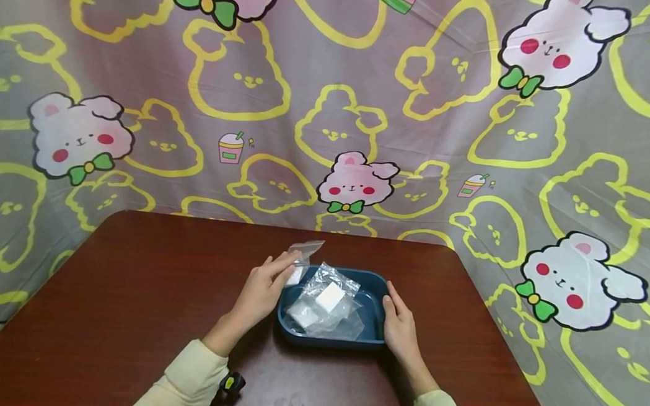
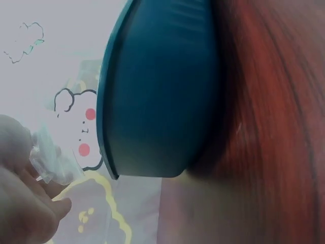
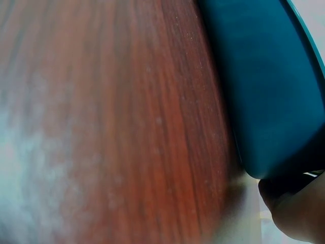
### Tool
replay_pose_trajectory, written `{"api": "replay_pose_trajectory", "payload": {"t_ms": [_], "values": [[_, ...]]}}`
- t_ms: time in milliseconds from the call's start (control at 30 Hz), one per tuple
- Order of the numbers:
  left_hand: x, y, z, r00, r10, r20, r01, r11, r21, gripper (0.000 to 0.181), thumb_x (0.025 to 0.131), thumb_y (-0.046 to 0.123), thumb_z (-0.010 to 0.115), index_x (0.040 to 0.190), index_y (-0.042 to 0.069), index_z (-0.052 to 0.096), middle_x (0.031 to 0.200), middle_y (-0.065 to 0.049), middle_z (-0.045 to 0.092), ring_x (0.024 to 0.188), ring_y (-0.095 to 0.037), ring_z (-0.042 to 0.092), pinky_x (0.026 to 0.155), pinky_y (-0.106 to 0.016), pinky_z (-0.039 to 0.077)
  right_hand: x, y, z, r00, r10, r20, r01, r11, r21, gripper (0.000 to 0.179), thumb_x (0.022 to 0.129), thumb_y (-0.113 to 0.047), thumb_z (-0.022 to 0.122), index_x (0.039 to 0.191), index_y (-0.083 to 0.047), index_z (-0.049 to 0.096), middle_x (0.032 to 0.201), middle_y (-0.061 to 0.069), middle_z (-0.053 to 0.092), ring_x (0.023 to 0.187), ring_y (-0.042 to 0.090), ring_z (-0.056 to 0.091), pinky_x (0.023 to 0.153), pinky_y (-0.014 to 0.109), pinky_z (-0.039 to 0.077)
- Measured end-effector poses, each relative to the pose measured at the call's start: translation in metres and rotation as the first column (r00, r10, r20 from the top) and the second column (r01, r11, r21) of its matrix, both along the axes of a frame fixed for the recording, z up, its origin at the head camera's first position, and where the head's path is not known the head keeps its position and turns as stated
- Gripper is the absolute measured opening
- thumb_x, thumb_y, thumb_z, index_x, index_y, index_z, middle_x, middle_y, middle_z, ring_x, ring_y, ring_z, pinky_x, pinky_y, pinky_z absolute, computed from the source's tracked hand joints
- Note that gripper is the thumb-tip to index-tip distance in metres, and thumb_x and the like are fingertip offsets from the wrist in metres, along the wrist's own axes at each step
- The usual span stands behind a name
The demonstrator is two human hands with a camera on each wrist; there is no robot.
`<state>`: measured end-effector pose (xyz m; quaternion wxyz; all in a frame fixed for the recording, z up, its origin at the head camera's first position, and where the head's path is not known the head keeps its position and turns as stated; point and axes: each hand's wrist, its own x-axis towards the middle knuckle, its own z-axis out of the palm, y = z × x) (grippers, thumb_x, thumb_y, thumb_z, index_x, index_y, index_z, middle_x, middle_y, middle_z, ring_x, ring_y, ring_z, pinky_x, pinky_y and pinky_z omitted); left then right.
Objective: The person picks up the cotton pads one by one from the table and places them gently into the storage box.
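Note:
A dark blue rectangular tray (image 1: pixel 333 342) stands on the table, with several clear plastic bags (image 1: pixel 346 319) lying inside. White blocks (image 1: pixel 330 297) show through the bags. At the tray's left end my left hand (image 1: pixel 258 292) pinches another clear plastic bag (image 1: pixel 309 248) with a white piece in it, over the rim. This bag (image 2: pixel 53 160) is also between the fingers in the left wrist view, apart from the tray's outer wall (image 2: pixel 157 96). My right hand (image 1: pixel 401 325) grips the tray's right end. In the right wrist view a fingertip (image 3: pixel 299 211) meets the tray's lower corner.
The tray rests on a dark red-brown wooden table (image 1: pixel 187 269) with rounded far corners. A patterned cloth (image 1: pixel 274 125) with cartoon rabbits hangs behind the table and along both sides. Dark wrist straps (image 1: pixel 232 383) sit at the pale sleeves.

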<state>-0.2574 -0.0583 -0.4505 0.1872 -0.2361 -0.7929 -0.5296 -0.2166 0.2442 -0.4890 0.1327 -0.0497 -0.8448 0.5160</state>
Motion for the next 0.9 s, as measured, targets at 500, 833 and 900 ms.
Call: {"api": "replay_pose_trajectory", "payload": {"t_ms": [500, 833, 900], "values": [[0.009, 0.026, -0.004, 0.999, -0.045, -0.018, 0.045, 0.998, -0.036, 0.032, 0.1, 0.008, 0.061, 0.132, 0.005, 0.067, 0.134, -0.01, 0.063, 0.129, -0.034, 0.054, 0.115, -0.057, 0.028, -0.002, 0.001, -0.004, 1.0, -0.009, -0.011, 0.009, 1.0, 0.017, 0.045, 0.109, -0.022, 0.045, 0.153, -0.012, 0.045, 0.154, 0.01, 0.045, 0.143, 0.029, 0.038, 0.118, 0.05, 0.026], [0.013, 0.05, -0.005, 0.994, -0.103, 0.019, 0.105, 0.987, -0.123, 0.035, 0.103, 0.014, 0.059, 0.137, 0.009, 0.063, 0.139, -0.008, 0.061, 0.135, -0.03, 0.05, 0.117, -0.057, 0.024, -0.002, 0.002, -0.004, 1.0, -0.005, -0.008, 0.005, 1.0, 0.02, 0.045, 0.109, -0.023, 0.045, 0.153, -0.012, 0.044, 0.154, 0.01, 0.044, 0.143, 0.03, 0.037, 0.118, 0.051, 0.026], [0.012, 0.055, -0.006, 0.993, -0.115, 0.018, 0.117, 0.982, -0.147, 0.035, 0.103, 0.014, 0.057, 0.138, 0.008, 0.063, 0.14, -0.008, 0.06, 0.136, -0.031, 0.049, 0.117, -0.058, 0.023, -0.002, 0.002, -0.004, 1.0, -0.001, -0.007, 0.001, 1.0, 0.01, 0.045, 0.109, -0.022, 0.045, 0.153, -0.012, 0.044, 0.154, 0.01, 0.044, 0.144, 0.029, 0.037, 0.118, 0.051, 0.026]]}}
